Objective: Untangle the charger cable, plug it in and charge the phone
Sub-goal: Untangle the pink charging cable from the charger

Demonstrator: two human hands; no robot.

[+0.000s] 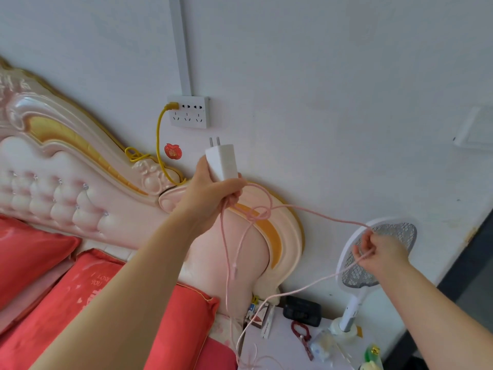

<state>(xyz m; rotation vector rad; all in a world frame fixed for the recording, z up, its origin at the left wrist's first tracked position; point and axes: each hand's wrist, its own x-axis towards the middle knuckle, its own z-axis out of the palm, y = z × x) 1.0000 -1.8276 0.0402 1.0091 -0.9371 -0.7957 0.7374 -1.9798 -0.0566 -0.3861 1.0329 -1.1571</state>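
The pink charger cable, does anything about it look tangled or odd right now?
Yes. The pink cable has a loose knot below the left hand, which holds the white charger plug. The right hand pulls a strand sideways. The plug's prongs point at the wall socket but are not yet inserted.

Colours: mostly white, pink, red, yellow.
White charger brick (222, 162), pale pink braided cable (314, 211). White wall socket (189, 112) at 12 o'clock of brick, yellow plug lead (158, 134) in it. Red apple sticker (172, 150) at 9. Pink-and-gold headboard (80, 166), tufted; red pillows (66, 289). White swatter (373, 252), grey mesh, at 4.
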